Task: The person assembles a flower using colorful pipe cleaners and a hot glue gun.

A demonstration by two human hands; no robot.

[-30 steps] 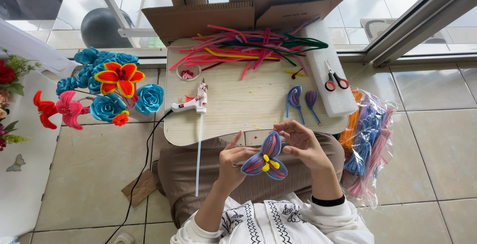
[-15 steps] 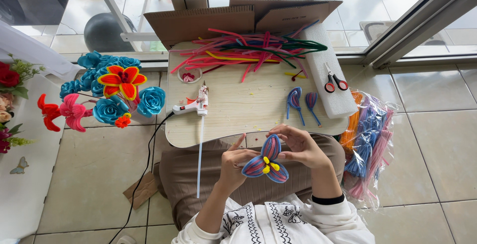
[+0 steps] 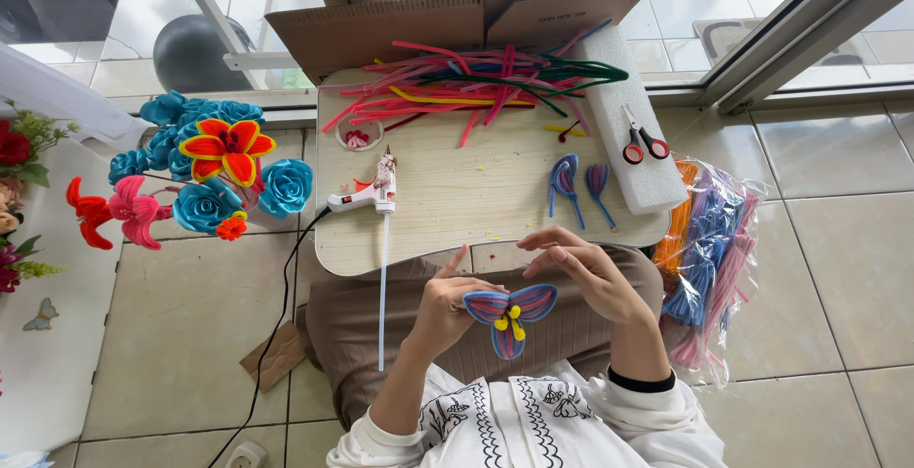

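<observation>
- The left hand (image 3: 443, 308) grasps a blue-and-pink pipe-cleaner flower (image 3: 509, 314) with a yellow centre, thumb and fingers pinching its left petal, forefinger pointing up
- The right hand (image 3: 583, 273) is loosely curled just above the flower's right petal, fingertips (image 3: 535, 242) bent towards the left hand; whether it touches the petal cannot be told
- The flower sits over the person's lap, just below the near edge of the bench (image 3: 457, 201)
- On the bench, near the right hand, lie two loose blue-and-pink petals (image 3: 577, 182) side by side
- A white foam block (image 3: 624, 106) lies along the right side of the bench, with red-handled scissors (image 3: 644, 144) on it
- A heap of pink, yellow and green pipe cleaners (image 3: 476, 82) covers the far part of the bench, before an open cardboard box (image 3: 447, 11)
- A white glue gun (image 3: 367, 194) lies at the left of the bench, a glue stick (image 3: 383, 287) jutting past the edge
- A plastic bag of coloured pipe cleaners (image 3: 709, 258) rests on the floor to the right
- A bunch of blue, red and pink handmade flowers (image 3: 209, 178) stands to the left
</observation>
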